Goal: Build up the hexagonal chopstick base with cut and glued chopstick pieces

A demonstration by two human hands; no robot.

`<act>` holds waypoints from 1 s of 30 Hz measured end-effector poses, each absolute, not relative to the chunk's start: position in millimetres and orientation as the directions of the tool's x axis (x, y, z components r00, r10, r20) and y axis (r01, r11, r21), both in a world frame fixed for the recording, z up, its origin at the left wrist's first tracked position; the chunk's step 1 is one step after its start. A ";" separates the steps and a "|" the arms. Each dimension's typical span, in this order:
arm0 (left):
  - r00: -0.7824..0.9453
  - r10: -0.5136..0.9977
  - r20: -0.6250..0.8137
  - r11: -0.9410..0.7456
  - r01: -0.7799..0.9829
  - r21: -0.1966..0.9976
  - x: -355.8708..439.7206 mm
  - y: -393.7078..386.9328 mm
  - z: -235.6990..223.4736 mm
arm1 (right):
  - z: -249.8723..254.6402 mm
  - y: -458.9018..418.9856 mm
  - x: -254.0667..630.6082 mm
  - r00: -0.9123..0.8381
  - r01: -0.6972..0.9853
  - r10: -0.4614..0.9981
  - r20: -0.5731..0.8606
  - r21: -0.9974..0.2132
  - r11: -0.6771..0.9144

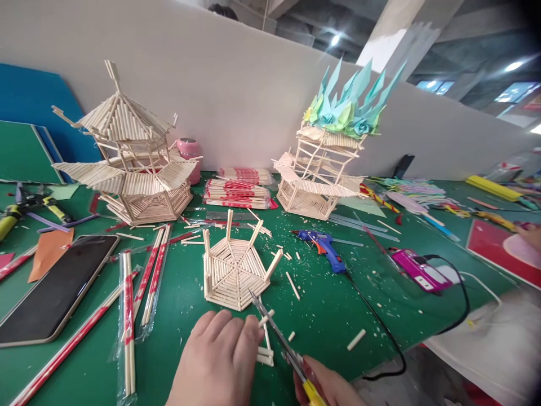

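Observation:
My left hand (217, 355) is closed at the bottom centre, with a short piece of wooden stick (266, 319) poking out past its fingers. My right hand (329, 384) grips yellow-handled scissors (281, 336), whose long metal blades point up and left beside that stick. The blade tips overlap the near edge of a hexagonal stick base (236, 273) with several short upright posts. Below the blades, a few joined sticks (265, 356) lie partly hidden by my left hand. A blue hot glue gun (323, 248) rests to the right of the base.
Two stick pavilions (135, 186) (315, 189) stand at the back, the right one topped with folded paper. Between them lie packs of chopsticks (237, 193). A phone (59, 287) is at left, a magenta power strip (420, 270) at right. Another person's hand (530, 237) shows far right.

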State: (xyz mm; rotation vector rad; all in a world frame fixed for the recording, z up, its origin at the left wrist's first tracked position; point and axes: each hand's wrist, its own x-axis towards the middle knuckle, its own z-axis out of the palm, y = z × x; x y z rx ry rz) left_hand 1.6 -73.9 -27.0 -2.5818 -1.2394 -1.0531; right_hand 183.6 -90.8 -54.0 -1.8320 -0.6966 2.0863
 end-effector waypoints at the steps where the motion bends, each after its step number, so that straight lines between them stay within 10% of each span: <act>1: 0.414 0.727 0.548 -0.647 0.679 0.347 0.5 -74.5 -27.1 | -56.6 -90.8 185.1 -0.161 0.102 0.512 -0.844 -0.530 -0.842; 5: 0.435 0.850 0.297 -0.510 0.541 0.668 -1.2 -74.9 -26.9 | -57.3 -91.2 192.3 -0.203 0.157 0.539 -0.817 -0.571 -0.806; 11: 0.519 0.577 0.631 -0.671 0.742 0.003 0.1 -74.8 -31.0 | -54.4 -94.7 194.5 -0.248 0.148 0.539 -0.805 -0.581 -0.800; 15: 0.571 0.543 0.615 -0.671 0.736 -0.090 -0.6 -75.1 -31.1 | -56.4 -97.2 193.4 -0.210 0.199 0.542 -0.813 -0.579 -0.791; 23: 0.340 0.905 0.257 -0.414 0.553 0.723 -1.0 -75.0 -26.7 | -58.1 -94.9 192.3 -0.140 0.249 0.574 -0.807 -0.590 -0.768; 30: 0.466 0.575 0.673 -0.694 0.714 0.098 -1.6 -75.5 -28.5 | -47.4 -99.1 192.6 -0.208 0.187 0.591 -0.779 -0.625 -0.758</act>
